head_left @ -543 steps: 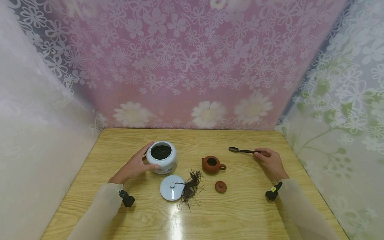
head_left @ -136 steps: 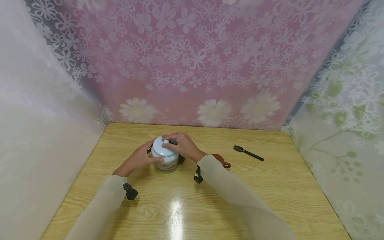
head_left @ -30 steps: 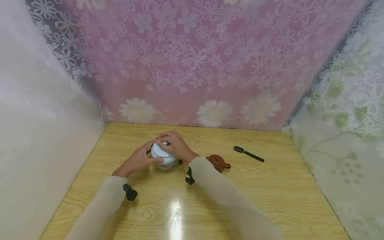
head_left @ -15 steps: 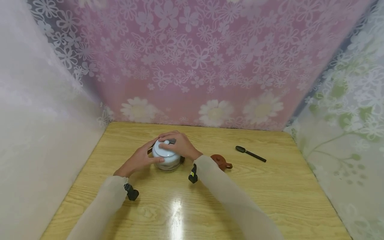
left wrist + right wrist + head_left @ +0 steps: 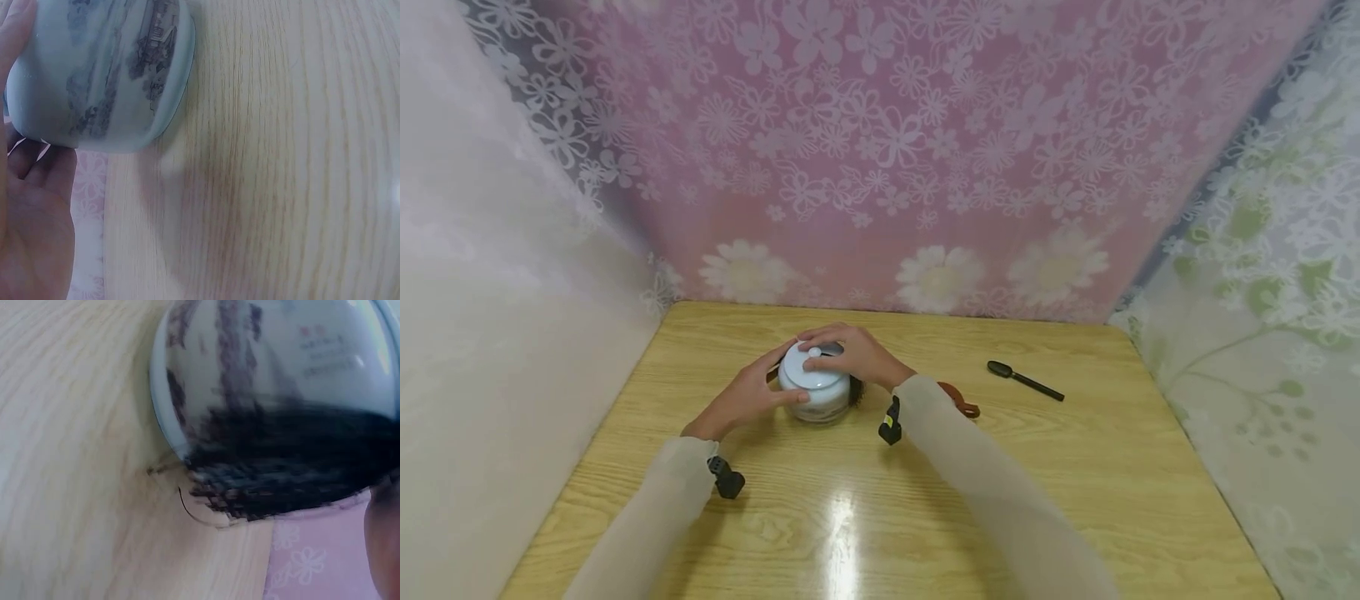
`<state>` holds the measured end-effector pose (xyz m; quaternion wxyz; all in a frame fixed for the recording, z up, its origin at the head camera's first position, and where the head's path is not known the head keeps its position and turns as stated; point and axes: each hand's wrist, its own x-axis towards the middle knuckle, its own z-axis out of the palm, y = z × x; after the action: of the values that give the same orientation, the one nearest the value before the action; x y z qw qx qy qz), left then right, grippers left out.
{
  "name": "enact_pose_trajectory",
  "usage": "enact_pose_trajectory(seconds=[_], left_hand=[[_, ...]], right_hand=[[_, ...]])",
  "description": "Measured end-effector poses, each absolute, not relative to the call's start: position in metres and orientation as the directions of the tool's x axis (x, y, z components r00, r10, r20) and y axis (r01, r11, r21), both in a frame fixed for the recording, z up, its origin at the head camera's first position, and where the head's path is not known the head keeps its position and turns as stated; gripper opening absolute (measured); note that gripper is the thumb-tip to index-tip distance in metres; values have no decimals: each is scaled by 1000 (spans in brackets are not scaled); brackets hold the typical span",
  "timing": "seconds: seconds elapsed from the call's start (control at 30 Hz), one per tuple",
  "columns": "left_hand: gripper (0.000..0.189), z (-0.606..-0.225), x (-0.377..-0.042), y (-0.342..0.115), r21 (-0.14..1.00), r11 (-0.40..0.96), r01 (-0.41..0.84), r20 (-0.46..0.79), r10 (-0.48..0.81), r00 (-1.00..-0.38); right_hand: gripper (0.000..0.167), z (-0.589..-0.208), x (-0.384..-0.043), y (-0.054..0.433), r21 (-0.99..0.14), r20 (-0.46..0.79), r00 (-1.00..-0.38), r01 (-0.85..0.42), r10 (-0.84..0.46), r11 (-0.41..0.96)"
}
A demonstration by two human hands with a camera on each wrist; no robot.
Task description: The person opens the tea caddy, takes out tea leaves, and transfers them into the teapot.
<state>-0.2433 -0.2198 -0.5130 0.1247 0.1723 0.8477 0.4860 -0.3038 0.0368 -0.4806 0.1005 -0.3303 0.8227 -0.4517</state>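
A white porcelain jar (image 5: 823, 407) with a painted scene stands on the table, its white lid (image 5: 799, 371) on top. My left hand (image 5: 741, 402) grips the jar from the left, thumb at its front, fingers around the far side. Over the lid my right hand (image 5: 868, 360) spans from the far rim to the knob (image 5: 814, 353), thumb and fingers curled on it. A dark fibre tassel (image 5: 287, 465) hangs down the jar's right side, under the right hand.
Partly behind the right sleeve, a brown clay teapot (image 5: 964, 403) shows its handle and part of its body. A black tea scoop (image 5: 1030, 385) lies farther right on the wooden table (image 5: 775, 517). Patterned cloth surrounds the back and sides.
Earlier the jar and teapot stood uncovered and my right hand held the scoop. The scoop now lies down, the jar is covered. Within the last second my right hand shifted slightly on the lid.
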Motion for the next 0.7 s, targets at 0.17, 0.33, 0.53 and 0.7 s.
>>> enact_pose_trajectory(seconds=[0.17,0.33,0.53,0.7], left_hand=[[114,-511,-244,-221,863,481,154,-63,404,-913],[113,-509,-247,-222,858,491,154,-71,411,-909],[91,-499,-252,-227,850,494,183,-36,401,-915],[74,-484,-261,-237,820,511,259,42,396,-917]], right_hand=[[34,-475,-305,42,-832,124,-761,-429,-637,351],[36,-469,-305,51,-827,137,-775,-433,-617,360],[35,-456,-307,85,-831,133,-829,-392,-543,394],[35,-443,-306,125,-814,151,-873,-376,-463,443]])
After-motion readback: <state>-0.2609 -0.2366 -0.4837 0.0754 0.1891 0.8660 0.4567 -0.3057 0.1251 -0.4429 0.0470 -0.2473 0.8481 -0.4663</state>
